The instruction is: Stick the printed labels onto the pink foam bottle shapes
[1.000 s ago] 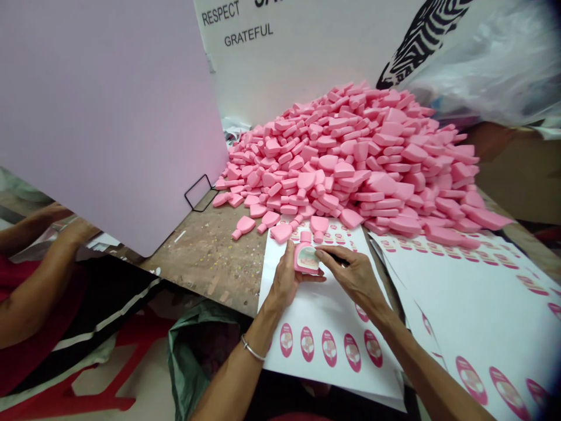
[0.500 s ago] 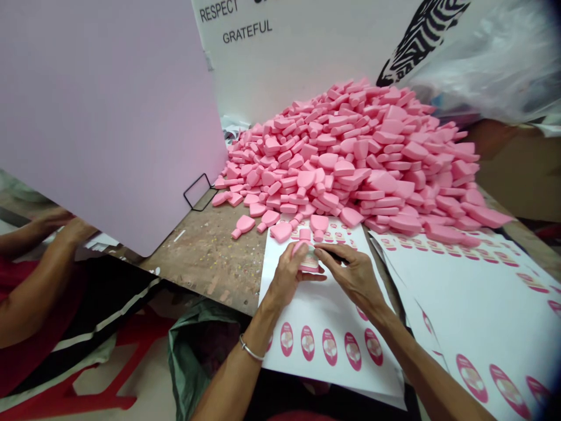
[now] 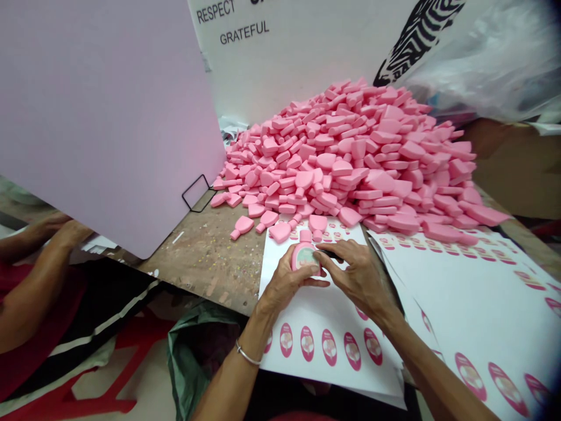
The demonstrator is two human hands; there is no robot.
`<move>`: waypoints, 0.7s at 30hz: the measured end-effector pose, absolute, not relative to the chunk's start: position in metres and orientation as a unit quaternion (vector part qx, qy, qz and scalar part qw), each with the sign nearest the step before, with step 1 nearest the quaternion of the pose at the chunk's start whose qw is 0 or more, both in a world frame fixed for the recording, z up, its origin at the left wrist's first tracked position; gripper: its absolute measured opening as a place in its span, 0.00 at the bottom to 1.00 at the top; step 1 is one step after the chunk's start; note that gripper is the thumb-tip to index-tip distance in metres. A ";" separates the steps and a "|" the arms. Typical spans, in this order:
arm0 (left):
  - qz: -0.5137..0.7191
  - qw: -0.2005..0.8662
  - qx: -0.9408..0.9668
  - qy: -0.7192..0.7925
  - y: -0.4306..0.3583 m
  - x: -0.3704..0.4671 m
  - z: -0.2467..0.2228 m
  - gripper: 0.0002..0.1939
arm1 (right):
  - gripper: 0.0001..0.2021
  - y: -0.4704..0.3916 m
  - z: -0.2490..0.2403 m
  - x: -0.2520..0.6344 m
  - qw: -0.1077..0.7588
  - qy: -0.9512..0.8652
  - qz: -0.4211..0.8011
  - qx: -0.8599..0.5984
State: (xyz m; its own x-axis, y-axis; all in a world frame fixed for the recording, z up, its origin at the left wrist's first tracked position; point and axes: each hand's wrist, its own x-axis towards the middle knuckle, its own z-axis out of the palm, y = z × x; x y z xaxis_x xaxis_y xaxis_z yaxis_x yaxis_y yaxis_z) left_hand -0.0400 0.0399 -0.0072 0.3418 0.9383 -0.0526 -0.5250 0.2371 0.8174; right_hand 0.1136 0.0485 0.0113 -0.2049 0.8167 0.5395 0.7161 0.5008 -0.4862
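Note:
My left hand (image 3: 286, 282) grips a small pink bottle (image 3: 304, 252) with an oval label on its face, held just above a white sticker sheet (image 3: 326, 316). My right hand (image 3: 356, 275) presses its fingertips on the right side of the bottle's label. Pink oval stickers (image 3: 329, 347) run in a row along the sheet's near edge. A big heap of pink bottles (image 3: 355, 161) rises on the table right behind my hands, and a few loose ones (image 3: 280, 231) lie at the sheet's far edge.
More sticker sheets (image 3: 477, 292) spread out to the right. A pink board (image 3: 105, 111) on a wire stand (image 3: 196, 193) walls off the left. Another person's arms (image 3: 39, 275) work beyond it. A green bag (image 3: 197, 351) sits below the wooden table edge (image 3: 205, 257).
Both hands stayed at the same spot on the sheet. The bottle turned in my left hand, and my right fingers shifted across its label.

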 end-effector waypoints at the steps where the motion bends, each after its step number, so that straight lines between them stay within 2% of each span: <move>1: 0.498 0.738 0.362 0.278 0.039 -0.040 -0.007 0.20 | 0.08 0.048 0.013 0.114 0.385 -0.777 0.066 -0.493; 10: 0.485 0.772 0.338 0.232 0.034 -0.045 -0.005 0.19 | 0.12 0.046 0.019 0.120 0.348 -0.810 0.050 -0.469; 15: 0.492 0.781 0.311 0.227 0.034 -0.045 -0.004 0.14 | 0.12 0.044 0.019 0.120 0.366 -0.806 0.039 -0.463; 21: 0.475 0.807 0.257 0.237 0.036 -0.044 -0.002 0.26 | 0.11 0.042 0.021 0.120 0.369 -0.808 0.035 -0.459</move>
State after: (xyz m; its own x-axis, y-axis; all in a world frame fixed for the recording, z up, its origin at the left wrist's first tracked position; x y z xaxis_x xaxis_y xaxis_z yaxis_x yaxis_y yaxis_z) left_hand -0.0442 0.0357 -0.0019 0.4355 0.8894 -0.1388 -0.6458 0.4161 0.6401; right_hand 0.1202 0.0417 0.0207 -0.3067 0.7666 0.5641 0.7155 0.5766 -0.3946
